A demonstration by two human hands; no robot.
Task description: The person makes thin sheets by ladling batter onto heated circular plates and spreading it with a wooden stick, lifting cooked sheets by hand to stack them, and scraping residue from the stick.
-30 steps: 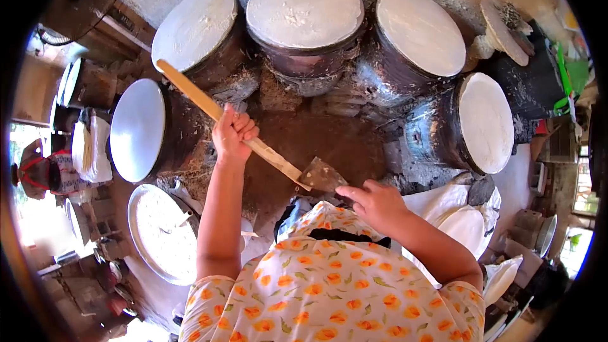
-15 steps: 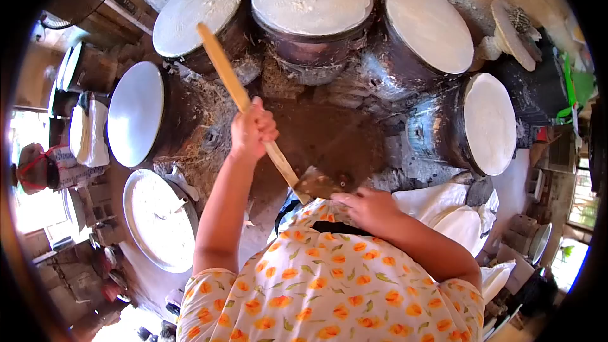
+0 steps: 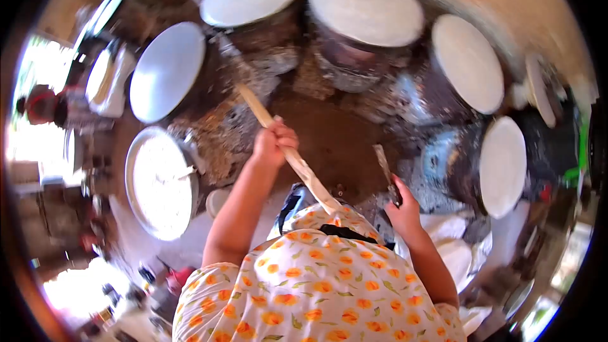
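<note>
My left hand (image 3: 275,144) is wrapped around a long pale wooden stick (image 3: 311,182). The stick slants from upper left down to the flowered apron (image 3: 304,278) at my waist. On the other side, my right hand (image 3: 404,209) grips the dark handle of a cleaver (image 3: 383,161), whose blade appears nearly edge-on and points upward. A gap separates the blade from the stick. Below both hands lies the brown floor (image 3: 329,133).
Large dark drums with round white tops (image 3: 366,6) stand in an arc ahead, including one drum (image 3: 502,168) on the right. A wide basin (image 3: 131,193) with white contents stands at left. White cloth (image 3: 437,225) lies near my right forearm.
The cleaver has moved from the stick's lower end out to the right, and its blade has turned. The stick has shifted down and right in view. The camera view has also turned.
</note>
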